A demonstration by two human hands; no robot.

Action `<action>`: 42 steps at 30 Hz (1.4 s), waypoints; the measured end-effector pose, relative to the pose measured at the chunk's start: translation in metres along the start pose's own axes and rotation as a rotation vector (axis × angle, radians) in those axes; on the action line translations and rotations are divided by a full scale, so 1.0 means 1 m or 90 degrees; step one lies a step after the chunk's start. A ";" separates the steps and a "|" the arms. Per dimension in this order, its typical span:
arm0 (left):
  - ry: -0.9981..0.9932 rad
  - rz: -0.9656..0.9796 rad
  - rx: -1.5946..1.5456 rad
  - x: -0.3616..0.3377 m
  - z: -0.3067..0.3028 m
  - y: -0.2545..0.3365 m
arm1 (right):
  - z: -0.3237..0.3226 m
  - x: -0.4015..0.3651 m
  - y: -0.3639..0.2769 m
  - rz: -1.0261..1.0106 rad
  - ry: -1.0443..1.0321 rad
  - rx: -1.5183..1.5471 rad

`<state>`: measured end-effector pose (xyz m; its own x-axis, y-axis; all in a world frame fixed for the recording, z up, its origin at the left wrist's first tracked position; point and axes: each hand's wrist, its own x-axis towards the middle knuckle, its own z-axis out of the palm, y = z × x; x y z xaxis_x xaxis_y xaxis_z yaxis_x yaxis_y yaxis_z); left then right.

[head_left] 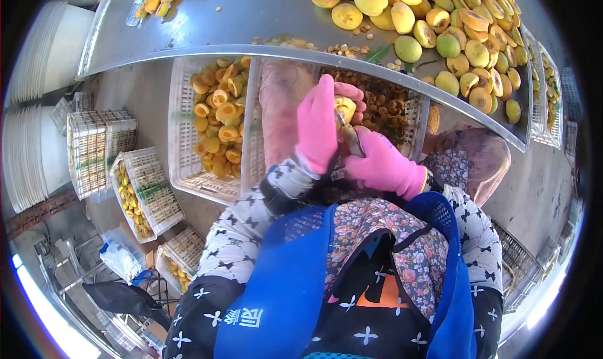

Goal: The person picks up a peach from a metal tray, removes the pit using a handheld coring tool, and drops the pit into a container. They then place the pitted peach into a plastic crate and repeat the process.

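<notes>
Stone fruit [345,104] looks light, slippery; cup its sides. Left hand [318,122] wraps it; right hand [380,163] clamps a knife-like tool [352,140].

Two hands [318,123] [380,164], one tool [353,142], one held fruit [345,107], one table [257,20], two crates [181,120] [414,120] beneath, tabletop fruits [476,54] too many to count

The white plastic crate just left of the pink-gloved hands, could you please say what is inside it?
Inside the white plastic crate are halved yellow-orange fruits, many with hollowed centres. Its far end is hidden by the grey metal table, and upper pieces cover those beneath.
</notes>
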<state>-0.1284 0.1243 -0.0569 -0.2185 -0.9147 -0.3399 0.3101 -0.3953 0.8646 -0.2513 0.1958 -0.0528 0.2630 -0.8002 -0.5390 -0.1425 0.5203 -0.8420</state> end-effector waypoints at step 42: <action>-0.170 0.266 1.102 0.182 0.047 0.030 | -0.096 -0.083 0.000 -0.080 0.352 -0.477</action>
<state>-0.2025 -0.0501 -0.0753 -0.5694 -0.8147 -0.1093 -0.8016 0.5208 0.2937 -0.3650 0.2330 -0.0099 -0.1444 -0.9658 -0.2155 -0.7717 0.2462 -0.5863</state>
